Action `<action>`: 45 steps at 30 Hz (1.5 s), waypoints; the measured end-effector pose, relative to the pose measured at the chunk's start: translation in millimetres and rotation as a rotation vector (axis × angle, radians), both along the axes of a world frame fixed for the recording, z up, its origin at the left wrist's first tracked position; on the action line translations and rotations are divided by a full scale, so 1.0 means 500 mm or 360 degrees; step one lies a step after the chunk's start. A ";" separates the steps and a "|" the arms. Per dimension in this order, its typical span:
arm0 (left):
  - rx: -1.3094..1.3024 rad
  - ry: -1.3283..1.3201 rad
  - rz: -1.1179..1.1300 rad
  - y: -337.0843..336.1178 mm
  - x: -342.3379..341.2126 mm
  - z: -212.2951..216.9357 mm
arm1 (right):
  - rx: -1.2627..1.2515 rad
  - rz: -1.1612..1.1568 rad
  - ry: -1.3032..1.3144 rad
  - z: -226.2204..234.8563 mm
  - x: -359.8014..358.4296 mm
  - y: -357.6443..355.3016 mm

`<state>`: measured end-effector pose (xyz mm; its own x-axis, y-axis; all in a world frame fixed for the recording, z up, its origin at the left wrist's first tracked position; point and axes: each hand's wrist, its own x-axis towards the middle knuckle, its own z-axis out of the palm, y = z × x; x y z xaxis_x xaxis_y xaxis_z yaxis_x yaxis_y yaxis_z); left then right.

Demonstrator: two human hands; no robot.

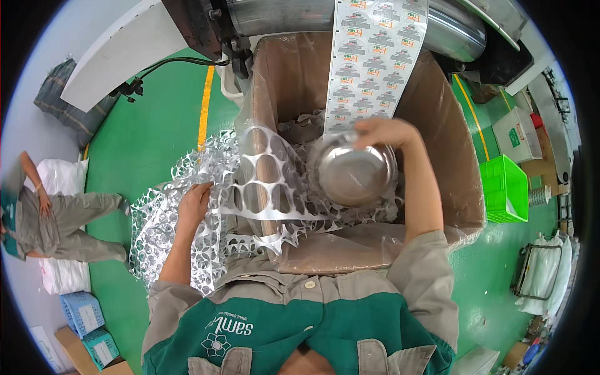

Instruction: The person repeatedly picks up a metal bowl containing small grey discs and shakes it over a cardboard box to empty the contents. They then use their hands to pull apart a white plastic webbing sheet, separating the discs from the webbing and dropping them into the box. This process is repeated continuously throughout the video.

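Note:
My left hand (197, 199) is closed on the edge of a silvery scrap web (265, 165) punched with round holes. The web stretches from this hand over the near left wall of a large plastic-lined cardboard box (437, 156). Inside the box's opening, my right hand (384, 132), slightly blurred, grips the far rim of a shiny round metal bowl (355, 175). More punched scrap lies below and around the bowl. Just beyond the right hand, a printed foil strip (369, 69) hangs into the box; its lower end is hidden.
Metal rollers (281, 15) of a machine span the far side. A heap of punched scrap (169, 219) spreads over the floor at my left. Another person (62, 219) is at the far left. A bright green crate (504, 189) stands at the right.

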<state>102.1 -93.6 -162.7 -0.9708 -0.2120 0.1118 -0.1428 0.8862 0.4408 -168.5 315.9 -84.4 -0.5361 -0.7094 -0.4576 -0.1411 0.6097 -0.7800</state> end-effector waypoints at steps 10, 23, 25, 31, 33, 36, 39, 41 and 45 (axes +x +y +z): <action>0.0236 -0.0575 0.0701 -0.231 0.199 -0.249 | -0.0641 -0.1460 -0.0487 -0.310 -0.031 0.202; 0.0656 0.0212 -0.0286 0.165 -0.036 0.109 | -0.0493 -0.0134 0.0510 0.077 -0.001 -0.008; 0.0490 -0.0154 -0.0395 0.181 -0.030 0.129 | -0.1286 -0.0428 -0.0003 0.120 0.023 -0.014; 0.1261 0.0042 -0.0078 0.112 -0.014 0.253 | -0.1175 -0.0282 -0.0596 -0.169 -0.028 0.033; 0.1358 0.0169 -0.0089 0.078 -0.007 0.278 | 0.0048 0.0074 0.0411 -0.276 -0.006 0.051; 0.1147 0.0002 0.0029 0.054 0.005 0.277 | 0.0908 0.0395 0.0629 -0.300 0.004 0.050; 0.1163 0.0144 0.0164 0.027 0.008 0.273 | 0.0955 0.0445 0.0610 -0.247 -0.007 0.038; 0.1235 0.0224 0.0138 -0.002 0.018 0.277 | 0.0749 0.0425 0.0675 -0.107 -0.006 -0.009; 0.1278 0.0612 0.0365 -0.079 0.059 0.272 | -0.1040 -0.0239 -0.0233 0.091 0.018 -0.021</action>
